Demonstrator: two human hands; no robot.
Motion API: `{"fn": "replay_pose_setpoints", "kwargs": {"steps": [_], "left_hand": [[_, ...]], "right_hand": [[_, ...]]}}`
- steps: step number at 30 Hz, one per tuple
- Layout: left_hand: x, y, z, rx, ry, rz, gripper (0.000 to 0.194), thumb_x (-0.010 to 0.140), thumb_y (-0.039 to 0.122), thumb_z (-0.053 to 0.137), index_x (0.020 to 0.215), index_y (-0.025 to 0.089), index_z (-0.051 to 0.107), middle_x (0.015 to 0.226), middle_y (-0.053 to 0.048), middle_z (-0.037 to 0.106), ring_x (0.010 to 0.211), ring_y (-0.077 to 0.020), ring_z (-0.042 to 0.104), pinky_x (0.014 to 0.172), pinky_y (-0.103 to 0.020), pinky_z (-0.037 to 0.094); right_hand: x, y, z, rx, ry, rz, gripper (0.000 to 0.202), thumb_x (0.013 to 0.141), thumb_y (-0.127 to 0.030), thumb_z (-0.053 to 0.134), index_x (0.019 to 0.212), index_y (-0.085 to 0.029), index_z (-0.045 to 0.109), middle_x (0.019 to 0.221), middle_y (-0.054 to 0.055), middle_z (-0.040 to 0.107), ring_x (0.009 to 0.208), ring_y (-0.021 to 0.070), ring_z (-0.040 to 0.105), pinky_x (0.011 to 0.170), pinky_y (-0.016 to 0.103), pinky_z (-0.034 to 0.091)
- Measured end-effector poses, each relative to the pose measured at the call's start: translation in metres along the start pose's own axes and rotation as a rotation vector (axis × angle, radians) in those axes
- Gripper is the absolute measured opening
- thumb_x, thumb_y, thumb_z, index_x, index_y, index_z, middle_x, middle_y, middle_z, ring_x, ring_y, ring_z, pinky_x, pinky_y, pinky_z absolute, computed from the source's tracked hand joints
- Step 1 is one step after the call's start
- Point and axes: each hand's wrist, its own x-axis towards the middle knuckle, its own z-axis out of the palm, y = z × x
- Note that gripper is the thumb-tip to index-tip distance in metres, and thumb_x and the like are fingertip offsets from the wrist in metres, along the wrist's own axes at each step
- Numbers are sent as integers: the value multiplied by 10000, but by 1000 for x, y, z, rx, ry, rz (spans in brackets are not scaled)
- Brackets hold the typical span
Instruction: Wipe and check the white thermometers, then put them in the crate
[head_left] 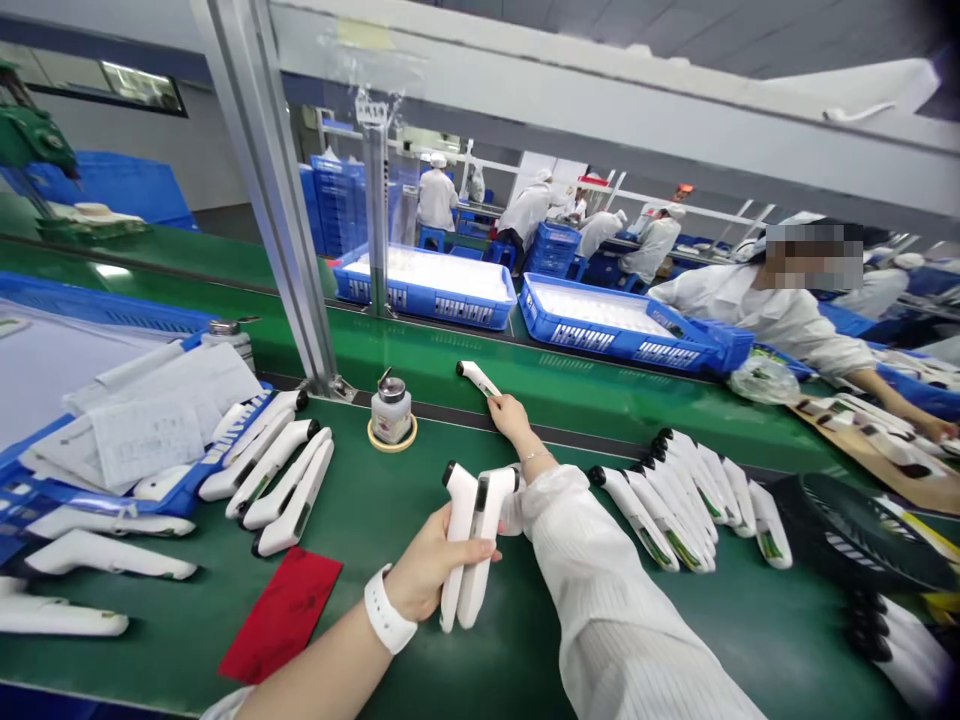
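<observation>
Left hand [426, 565] pinches two white handles [491, 505] above the green bench [390, 590]; right hand [511, 415] pinches a third handle [480, 379] over the belt [375, 345]. My worry: the right sleeve [559, 500], so close, might knock one loose.

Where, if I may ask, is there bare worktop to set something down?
Bare worktop lies between the red cloth and the jar, and right of the right sleeve, below the bunched white devices. It is crowded beside the blue basket.

Left hand [421, 568] gripping (thumb across); right hand [511, 416] stretched farther forward, pinching.
</observation>
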Motion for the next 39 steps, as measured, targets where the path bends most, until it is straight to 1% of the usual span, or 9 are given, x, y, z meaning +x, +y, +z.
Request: {"fn": "replay_pose_setpoints", "kwargs": {"steps": [3,8,12,16,19,24,29,33,39], "left_hand": [[-2,6,1,-15,18,26,365,658,184,744,991,139,603,1003,-74,634,747,-128,600,707,-250,451],[-4,12,3,-70,80,9,348,685,182,721,1000,137,580,1055,-89,619,750,-123,591,668,-242,449],[-4,7,5,-88,66,-16,356,700,187,711,1024,134,574,1057,-91,617,764,-123,593,663,-236,453],[-5,2,5,-99,58,4,393,679,181,726,1038,130,575,1025,-87,633,762,-135,608,667,-241,457],[-7,4,5,-133,80,58,403,661,171,736,1028,128,575,998,-85,645,738,-132,610,663,-243,459],[-10,12,5,-229,115,140,437,652,154,738,1048,129,555,1034,-104,646,726,-135,618,675,-254,473],[-18,19,5,-295,185,316,385,665,167,735,1013,130,574,1058,-108,644,729,-129,612,650,-242,480],[-26,26,5,-292,214,444,380,657,190,751,1002,132,605,1052,-97,650,743,-127,612,671,-237,484],[-25,24,5,-331,140,391,396,647,178,755,1010,116,609,1008,-106,663,700,-128,612,642,-239,472]], "right_hand": [[-31,23,-13,-59,55,-18,272,901,-358,463,989,-160,627,953,65,640,854,170,607,779,345,474],[-148,91,-61,-129,205,-19,332,860,-373,420,947,-186,680,1007,118,633,955,269,585,767,377,452],[-193,96,-69,-21,293,-70,304,805,-411,498,898,-181,673,1127,144,581,1069,310,518,871,459,404],[-165,62,-41,116,135,-127,249,749,-427,567,740,-193,653,756,62,636,663,205,592,618,338,453],[-126,26,-24,219,111,-215,308,737,-448,543,585,-182,578,782,62,636,677,187,591,612,312,454],[-66,-53,-17,371,142,-357,370,843,-478,391,783,-167,583,637,16,604,551,144,543,530,269,436],[-32,-128,-6,325,150,-570,243,821,-364,496,893,-182,640,863,48,643,773,163,584,718,282,459],[-31,-151,6,159,93,-702,234,836,-325,488,888,-193,674,851,61,601,790,180,552,722,301,436],[-44,-153,3,-39,73,-791,245,820,-363,548,957,-194,663,909,80,534,843,214,487,755,336,399]]}}
